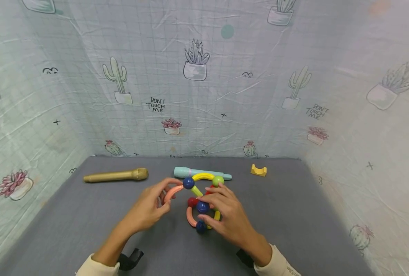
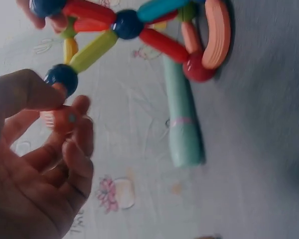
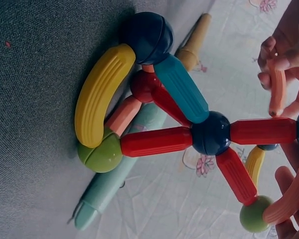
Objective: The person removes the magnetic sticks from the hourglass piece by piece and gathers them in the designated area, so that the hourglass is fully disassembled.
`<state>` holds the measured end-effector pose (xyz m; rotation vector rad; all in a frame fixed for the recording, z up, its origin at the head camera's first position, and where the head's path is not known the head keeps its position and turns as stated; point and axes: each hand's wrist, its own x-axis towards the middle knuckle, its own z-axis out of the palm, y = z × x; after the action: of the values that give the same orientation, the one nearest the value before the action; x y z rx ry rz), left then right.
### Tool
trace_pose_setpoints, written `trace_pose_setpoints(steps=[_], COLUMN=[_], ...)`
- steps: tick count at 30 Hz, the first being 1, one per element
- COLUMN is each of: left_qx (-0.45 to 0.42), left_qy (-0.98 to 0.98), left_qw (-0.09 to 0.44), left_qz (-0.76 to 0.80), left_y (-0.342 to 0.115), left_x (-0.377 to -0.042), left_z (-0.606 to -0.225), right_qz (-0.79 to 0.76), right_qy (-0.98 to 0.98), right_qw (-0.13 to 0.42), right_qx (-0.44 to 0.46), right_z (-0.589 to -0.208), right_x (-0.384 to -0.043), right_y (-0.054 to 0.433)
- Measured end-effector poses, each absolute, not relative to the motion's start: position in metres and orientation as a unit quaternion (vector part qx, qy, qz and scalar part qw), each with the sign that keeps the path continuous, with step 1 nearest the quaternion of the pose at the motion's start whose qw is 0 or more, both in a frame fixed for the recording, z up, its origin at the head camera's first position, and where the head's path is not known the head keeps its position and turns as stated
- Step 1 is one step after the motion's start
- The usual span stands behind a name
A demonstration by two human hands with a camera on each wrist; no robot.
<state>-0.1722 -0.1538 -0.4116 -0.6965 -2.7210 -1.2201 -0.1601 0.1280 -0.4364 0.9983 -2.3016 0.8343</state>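
Observation:
A construction of coloured magnetic rods and balls stands mid-table, its lower ring touching the cloth. My left hand point(image 1: 147, 209) pinches an orange curved rod point(image 1: 172, 193) between thumb and fingers. That rod's far end meets a blue ball point(image 1: 188, 183) at the upper left of the construction, joined to a yellow curved rod point(image 1: 203, 176) and a lime straight rod point(image 2: 93, 51). My right hand point(image 1: 226, 214) holds a nearer blue ball point(image 1: 202, 207) between thumb and fingertips. Red straight rods point(image 3: 157, 141) and a teal rod point(image 3: 182, 87) meet at a central blue ball point(image 3: 211, 133).
Behind the construction lies a mint toy microphone point(image 1: 204, 173). A gold microphone point(image 1: 116, 176) is at the back left, and a yellow notched block point(image 1: 258, 170) at the back right. Cactus-print cloth point(image 1: 197, 99) walls the grey table point(image 1: 287, 214) on the back and sides.

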Motion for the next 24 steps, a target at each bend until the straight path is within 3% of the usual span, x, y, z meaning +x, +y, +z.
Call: trace_pose_setpoints(steps=[13, 24], left_qx=[-0.17, -0.081], left_qy=[-0.873, -0.906], left_qw=[-0.01, 0.01], left_qz=[-0.457, -0.414], left_y=[-0.191, -0.264], left_x=[-0.166, -0.153], left_z=[-0.43, -0.459], right_qz=[0.32, 0.328], right_qy=[-0.84, -0.834], right_qw=[0.249, 0.249], right_qx=[0.361, 0.367], right_z=[-0.439, -0.434], right_x=[-0.161, -0.161], right_y=[0.128, 0.134])
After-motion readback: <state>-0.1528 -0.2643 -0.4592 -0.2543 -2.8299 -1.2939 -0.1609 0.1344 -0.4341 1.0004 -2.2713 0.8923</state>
